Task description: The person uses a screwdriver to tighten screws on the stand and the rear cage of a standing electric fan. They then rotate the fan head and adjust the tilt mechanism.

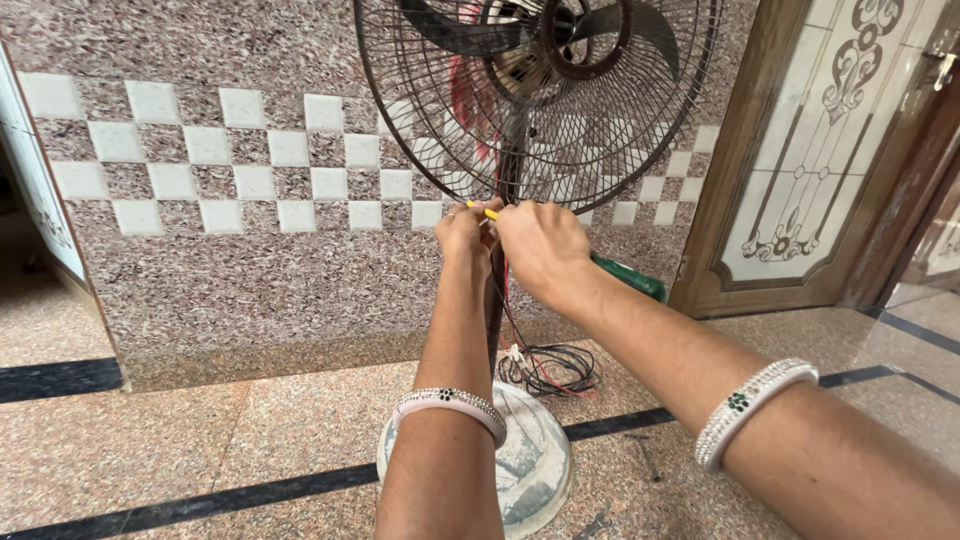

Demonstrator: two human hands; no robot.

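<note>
A pedestal fan (540, 90) with a dark wire cage stands in front of me against a speckled stone wall. My left hand (462, 232) and my right hand (540, 245) meet at the fan's pole just below the cage. Between them shows a small yellow piece (484, 211), pinched by the fingers; what it is I cannot tell. Red and black wires (548, 368) run down the pole and lie coiled on the floor beside the round white base (535, 465). A white beaded bangle sits on each wrist.
A green-handled tool (632, 277) shows behind my right forearm, near the wall. A wooden door with patterned glass (820, 160) stands at the right. The floor is polished stone with dark stripes (200, 500). A white panel (30, 170) leans at the far left.
</note>
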